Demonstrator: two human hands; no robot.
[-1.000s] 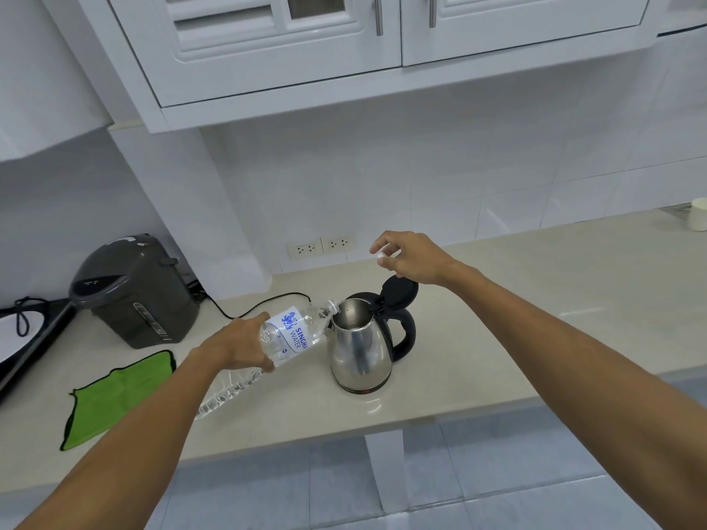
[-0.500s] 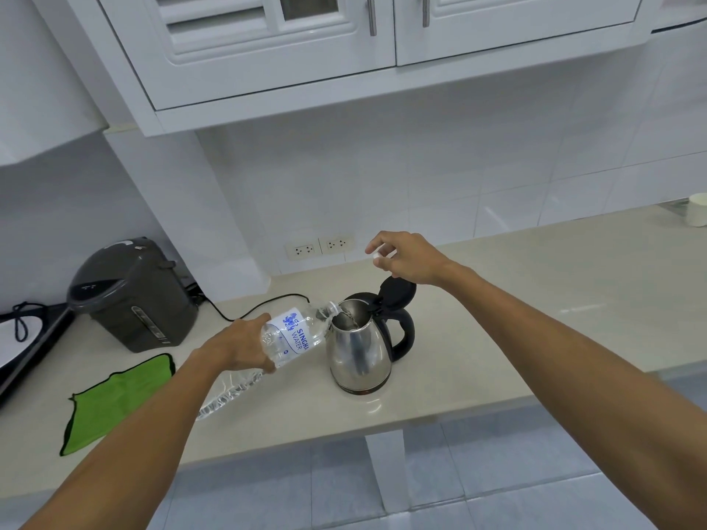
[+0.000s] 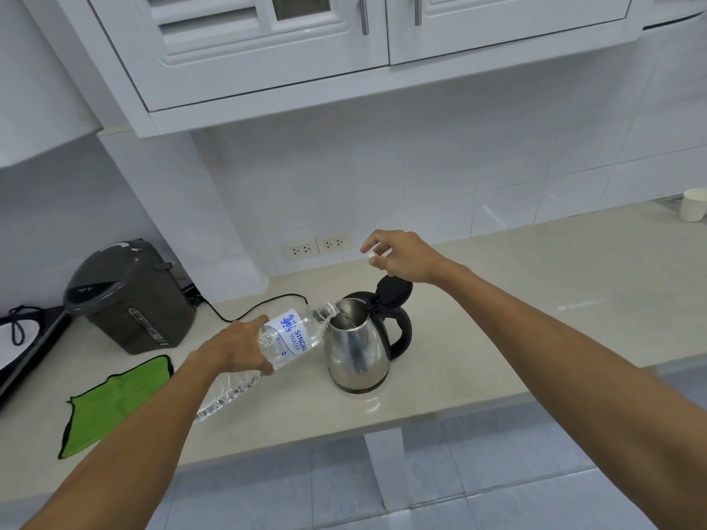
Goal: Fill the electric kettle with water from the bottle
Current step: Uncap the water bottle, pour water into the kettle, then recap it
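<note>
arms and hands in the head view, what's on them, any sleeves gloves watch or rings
Both arms are bare from the bottom of the frame to the fingers: no sleeve shows on either forearm. The left hand and the right hand wear no gloves. No watch, band or bracelet shows on either wrist, and no ring on the fingers that can be seen, though some fingers are hidden. No marks or tattoos show.
</note>
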